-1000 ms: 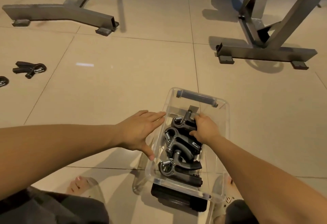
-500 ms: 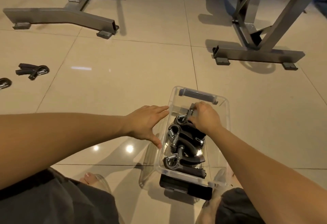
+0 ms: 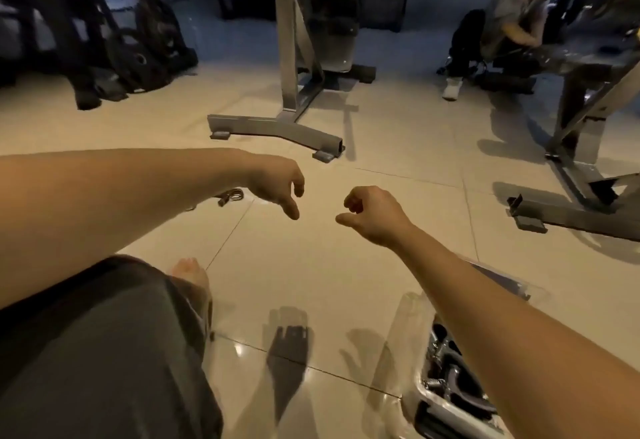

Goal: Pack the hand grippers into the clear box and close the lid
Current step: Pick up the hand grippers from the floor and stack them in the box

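At bottom right, the clear box [image 3: 412, 403] holds dark, steel-sprung hand grippers [image 3: 454, 384].

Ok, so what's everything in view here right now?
Clear plastic box: one, transparent, floor lower right.
Dark grey spring hand grippers: several, count hidden, inside the box.
Loose hand gripper: one, dark, floor beyond left forearm.
Clear piece with dark grey clip, probably the lid: one, floor left of box.
Grey metal equipment stands: two, centre and right.
Seated person: one, blurred, top right.
Grey shorts: one, lower left.
Foot: one, beside shorts.
Left hand: one, loosely curled, empty.
Right hand: one, curled, empty.
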